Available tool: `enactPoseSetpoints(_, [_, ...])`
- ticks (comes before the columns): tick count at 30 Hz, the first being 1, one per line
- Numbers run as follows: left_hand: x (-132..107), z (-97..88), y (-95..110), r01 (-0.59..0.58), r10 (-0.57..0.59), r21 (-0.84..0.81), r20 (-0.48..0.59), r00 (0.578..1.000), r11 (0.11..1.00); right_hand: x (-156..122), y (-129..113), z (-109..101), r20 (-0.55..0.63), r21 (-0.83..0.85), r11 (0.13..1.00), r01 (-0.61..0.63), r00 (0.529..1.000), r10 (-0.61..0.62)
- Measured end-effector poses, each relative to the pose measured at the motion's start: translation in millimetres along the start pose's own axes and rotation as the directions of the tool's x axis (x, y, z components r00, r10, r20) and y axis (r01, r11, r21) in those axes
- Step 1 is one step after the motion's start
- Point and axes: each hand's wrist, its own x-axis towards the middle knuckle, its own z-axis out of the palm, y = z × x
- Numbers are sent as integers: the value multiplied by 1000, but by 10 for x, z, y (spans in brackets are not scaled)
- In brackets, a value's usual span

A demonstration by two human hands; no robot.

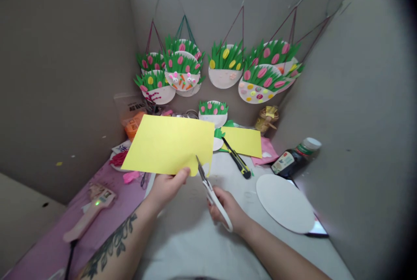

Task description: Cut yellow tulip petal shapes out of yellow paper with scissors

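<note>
My left hand (pixel 167 186) pinches the near edge of a yellow paper sheet (pixel 169 144) and holds it up above the table. My right hand (pixel 228 210) grips white-handled scissors (pixel 211 195), fingers through the loops. The blades point up into the sheet's lower right edge, where a curved cut shows. Both hands hover over the grey table surface (pixel 195 236).
A white paper plate (pixel 284 202) lies at the right, with a dark bottle (pixel 295 157) behind it. A yellow-black utility knife (pixel 237 158) rests by a second yellow sheet (pixel 243 141). A pink glue gun (pixel 89 212) lies left. Decorated plate baskets (pixel 224 67) hang on the cardboard wall.
</note>
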Motion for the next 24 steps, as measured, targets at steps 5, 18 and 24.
enactPoseSetpoints(5, [32, -13, 6, -47, 48, -101, 9, 999, 994, -9, -38, -33, -4, -12, 1000, 5, 1000, -5])
enactPoseSetpoints(18, [85, -94, 0, -38, 45, -125, 58, 997, 991, -24, -5, -97, 10, -111, 994, 5, 1000, -4])
enactPoseSetpoints(24, [111, -118, -32, -66, 70, -104, 30, 997, 992, -31, -22, -100, 9, -126, 992, -6, 1000, 7])
